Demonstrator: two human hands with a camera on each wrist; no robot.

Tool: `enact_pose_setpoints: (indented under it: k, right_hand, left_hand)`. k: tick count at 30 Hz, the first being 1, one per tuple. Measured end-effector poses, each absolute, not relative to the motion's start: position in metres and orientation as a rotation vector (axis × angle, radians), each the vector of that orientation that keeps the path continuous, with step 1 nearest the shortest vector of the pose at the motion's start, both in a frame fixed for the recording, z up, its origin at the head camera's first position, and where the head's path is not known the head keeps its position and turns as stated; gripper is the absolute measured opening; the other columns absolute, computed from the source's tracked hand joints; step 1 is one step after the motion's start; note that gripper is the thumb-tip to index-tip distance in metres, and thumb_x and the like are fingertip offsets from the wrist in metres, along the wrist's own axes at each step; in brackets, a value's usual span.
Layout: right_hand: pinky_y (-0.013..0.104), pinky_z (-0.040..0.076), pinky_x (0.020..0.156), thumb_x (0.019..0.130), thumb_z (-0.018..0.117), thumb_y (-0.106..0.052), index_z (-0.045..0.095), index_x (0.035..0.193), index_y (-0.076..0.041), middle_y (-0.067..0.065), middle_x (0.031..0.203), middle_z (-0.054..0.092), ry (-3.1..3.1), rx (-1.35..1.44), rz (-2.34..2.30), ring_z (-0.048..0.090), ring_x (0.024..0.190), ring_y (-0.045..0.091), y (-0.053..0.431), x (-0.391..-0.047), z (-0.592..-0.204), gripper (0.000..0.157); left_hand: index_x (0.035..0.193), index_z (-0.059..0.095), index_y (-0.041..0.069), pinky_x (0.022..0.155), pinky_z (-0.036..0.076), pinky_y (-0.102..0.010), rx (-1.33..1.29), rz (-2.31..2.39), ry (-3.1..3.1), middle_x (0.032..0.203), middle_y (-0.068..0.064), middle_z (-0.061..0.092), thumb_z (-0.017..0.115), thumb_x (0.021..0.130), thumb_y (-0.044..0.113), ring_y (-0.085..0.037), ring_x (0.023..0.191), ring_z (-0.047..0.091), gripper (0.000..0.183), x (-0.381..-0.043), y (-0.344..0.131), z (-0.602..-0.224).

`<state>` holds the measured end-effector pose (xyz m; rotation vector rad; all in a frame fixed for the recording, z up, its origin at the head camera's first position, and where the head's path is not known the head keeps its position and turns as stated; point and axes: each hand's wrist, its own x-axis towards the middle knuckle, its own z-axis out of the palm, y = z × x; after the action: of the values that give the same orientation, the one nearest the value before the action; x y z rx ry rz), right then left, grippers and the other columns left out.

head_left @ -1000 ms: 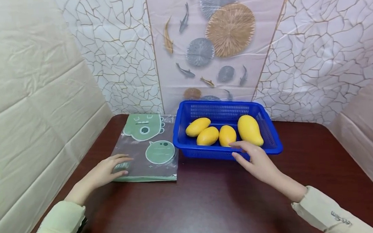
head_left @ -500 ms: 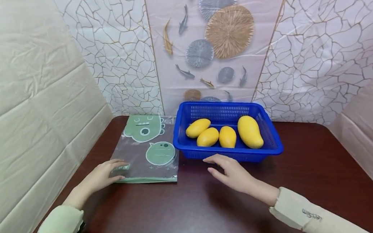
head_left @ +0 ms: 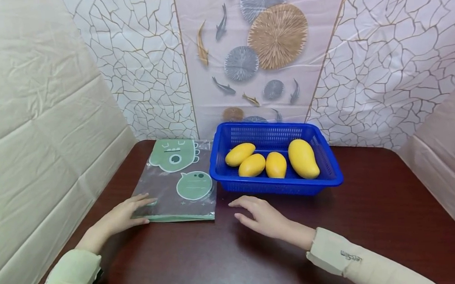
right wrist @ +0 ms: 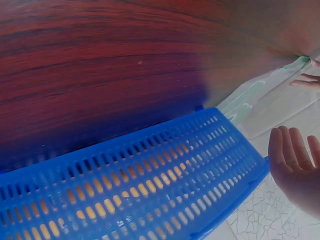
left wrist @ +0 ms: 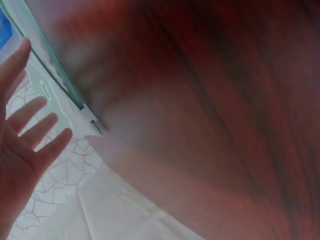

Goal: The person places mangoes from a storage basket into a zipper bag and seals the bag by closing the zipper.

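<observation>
A clear zip bag (head_left: pixel 167 188) with green cartoon prints lies flat at the left of the table. Over its near left corner is my left hand (head_left: pixel 123 214), fingers extended and holding nothing; the left wrist view shows the spread fingers beside the bag's green-edged strip (left wrist: pixel 60 70). My right hand (head_left: pixel 262 216) hovers in front of the blue basket (head_left: pixel 278 187), fingers loosely bent, nothing held. Inside that basket sit several yellow mangoes (head_left: pixel 303 158), the largest at the right. From the right wrist, the basket's slotted wall (right wrist: pixel 125 175) fills the lower part of the view.
The dark reddish-brown table (head_left: pixel 204 262) extends toward me and to the right of the basket. Behind it hangs a patterned cloth (head_left: pixel 147 77) with fish and round shapes. A beige fabric wall (head_left: pixel 44 128) closes off the left side.
My right hand has drawn back from the basket's front rim and moved left, toward the bag. The left hand has shifted only slightly; the basket and mangoes stay put.
</observation>
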<state>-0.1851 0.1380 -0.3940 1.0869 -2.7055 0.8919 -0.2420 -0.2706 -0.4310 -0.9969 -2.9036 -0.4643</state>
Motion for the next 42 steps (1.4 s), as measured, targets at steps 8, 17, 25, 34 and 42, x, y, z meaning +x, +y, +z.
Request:
enact_pose_setpoints:
  k: [8, 17, 25, 34, 42]
  right_hand:
    - [0.037, 0.048, 0.097, 0.094, 0.057, -0.019, 0.059, 0.122, -0.009, 0.004, 0.120, 0.064, -2.742, 1.140, 0.874, 0.059, 0.113, 0.018, 0.123, -0.189, -0.403, 0.030]
    - [0.037, 0.048, 0.098, 0.093, 0.057, -0.017, 0.059, 0.122, -0.006, 0.005, 0.119, 0.064, -2.764, 1.170, 0.876, 0.059, 0.112, 0.018, 0.112, -0.196, -0.409, 0.030]
    - [0.036, 0.048, 0.095, 0.094, 0.056, -0.016, 0.060, 0.119, -0.004, 0.007, 0.115, 0.065, -2.752, 1.296, 0.686, 0.059, 0.108, 0.020, 0.097, -0.196, -0.416, 0.028]
    - [0.028, 0.047, 0.096, 0.094, 0.058, -0.017, 0.059, 0.125, -0.007, 0.006, 0.118, 0.062, -2.744, 1.499, 0.285, 0.058, 0.109, 0.017, 0.077, -0.200, -0.421, 0.033]
    - [0.031, 0.042, 0.104, 0.095, 0.054, -0.016, 0.055, 0.130, -0.009, 0.008, 0.133, 0.055, -2.599, 1.575, -0.063, 0.050, 0.124, 0.021, 0.064, -0.200, -0.425, 0.035]
  left_hand:
    - [0.125, 0.059, 0.005, 0.092, 0.044, -0.056, -1.002, -0.424, -2.961, 0.127, -0.028, 0.054, 0.073, 0.080, 0.017, -0.047, 0.119, 0.049, 0.048, -0.243, -0.269, -0.435]
    - [0.119, 0.064, 0.006, 0.090, 0.047, -0.052, -0.981, -0.393, -3.030, 0.121, -0.023, 0.060, 0.071, 0.082, 0.018, -0.041, 0.113, 0.056, 0.039, -0.244, -0.264, -0.433]
    - [0.105, 0.070, 0.009, 0.084, 0.051, -0.043, -1.005, -0.410, -2.960, 0.102, -0.004, 0.071, 0.069, 0.084, 0.015, -0.025, 0.099, 0.065, 0.022, -0.247, -0.256, -0.432]
    - [0.082, 0.072, 0.014, 0.061, 0.050, -0.031, -0.872, -0.293, -2.705, 0.075, 0.006, 0.069, 0.073, 0.078, 0.008, -0.011, 0.068, 0.063, 0.008, -0.244, -0.247, -0.429]
    - [0.084, 0.073, 0.011, 0.058, 0.050, -0.032, -0.870, -0.261, -2.591, 0.075, 0.003, 0.070, 0.075, 0.076, 0.006, -0.013, 0.066, 0.064, 0.010, -0.244, -0.245, -0.431]
